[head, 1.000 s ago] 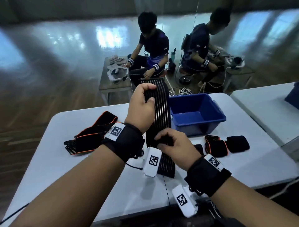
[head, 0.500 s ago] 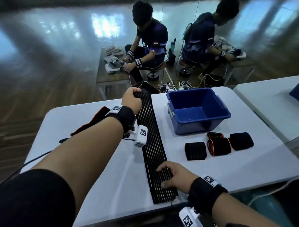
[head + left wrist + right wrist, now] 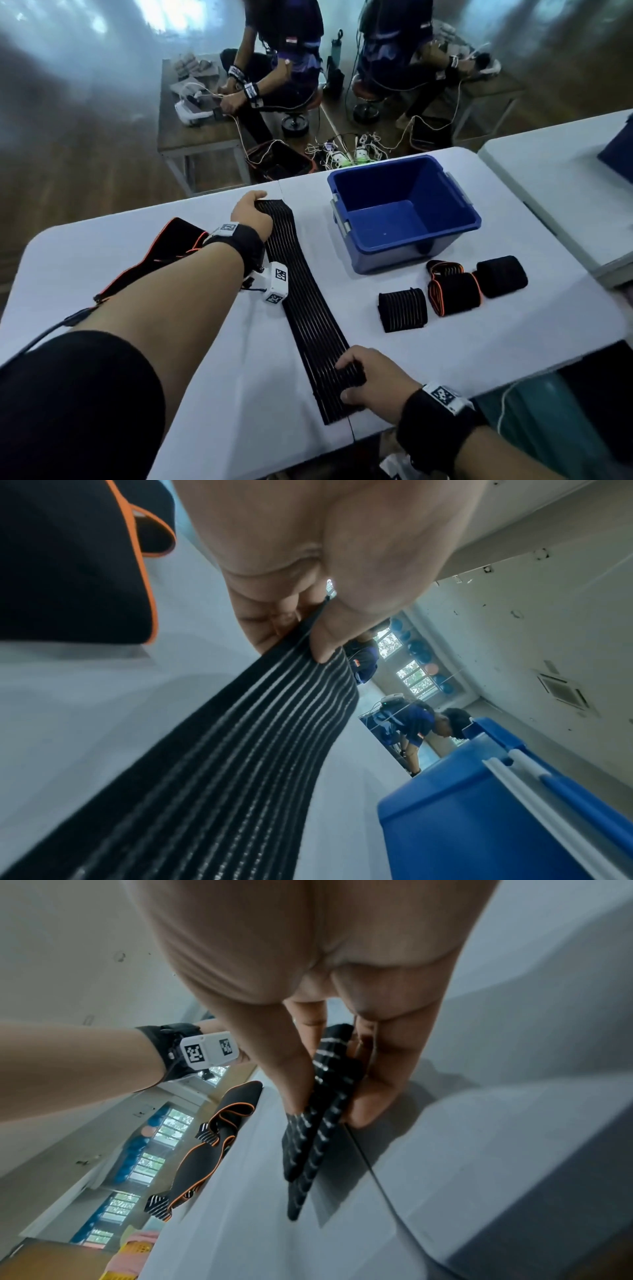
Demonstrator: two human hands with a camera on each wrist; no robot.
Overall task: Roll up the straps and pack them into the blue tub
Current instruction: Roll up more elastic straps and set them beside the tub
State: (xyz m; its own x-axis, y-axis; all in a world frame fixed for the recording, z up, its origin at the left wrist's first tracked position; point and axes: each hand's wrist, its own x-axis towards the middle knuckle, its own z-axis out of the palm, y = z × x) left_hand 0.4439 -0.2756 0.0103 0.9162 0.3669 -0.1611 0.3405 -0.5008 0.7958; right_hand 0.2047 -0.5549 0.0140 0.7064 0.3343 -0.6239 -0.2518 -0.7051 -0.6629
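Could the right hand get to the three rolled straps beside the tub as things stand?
Probably yes, once it lets go: the right hand grips the near end of the striped strap. The rolled straps lie on bare table just beyond it, nothing between.

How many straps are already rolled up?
3, on the table beside the blue tub: a striped roll, an orange-edged roll, and a plain black roll. None shows inside the tub.

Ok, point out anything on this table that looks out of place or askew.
Three rolled straps sit on the table beside the blue tub, which is empty. An orange-trimmed strap lies crumpled at the left. Nothing looks damaged.
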